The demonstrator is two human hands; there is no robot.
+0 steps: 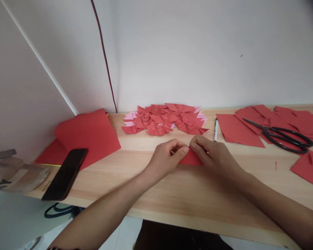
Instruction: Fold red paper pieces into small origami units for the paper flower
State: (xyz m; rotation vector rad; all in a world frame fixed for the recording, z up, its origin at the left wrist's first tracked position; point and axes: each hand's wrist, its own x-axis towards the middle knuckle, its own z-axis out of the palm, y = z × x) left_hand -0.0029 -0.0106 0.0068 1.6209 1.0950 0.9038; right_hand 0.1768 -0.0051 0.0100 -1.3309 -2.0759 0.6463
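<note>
left hand [166,155] and right hand [214,154] both pinch the red paper [190,159]; uneven tension could skew it.

Matt paper sheet [191,159], smooth wood tabletop [169,198], glossy phone [65,175], blurred container [27,177] perhaps clear plastic

Big heap of folded red and pink paper [163,119] here. Right in front of it, left hand [165,156] and right hand [219,156] pinch a red sheet [190,160]. Phone [65,175] sits well left of the heap, pen [215,132] just right, scissors [267,130] further right on loose red paper [241,132].
</note>
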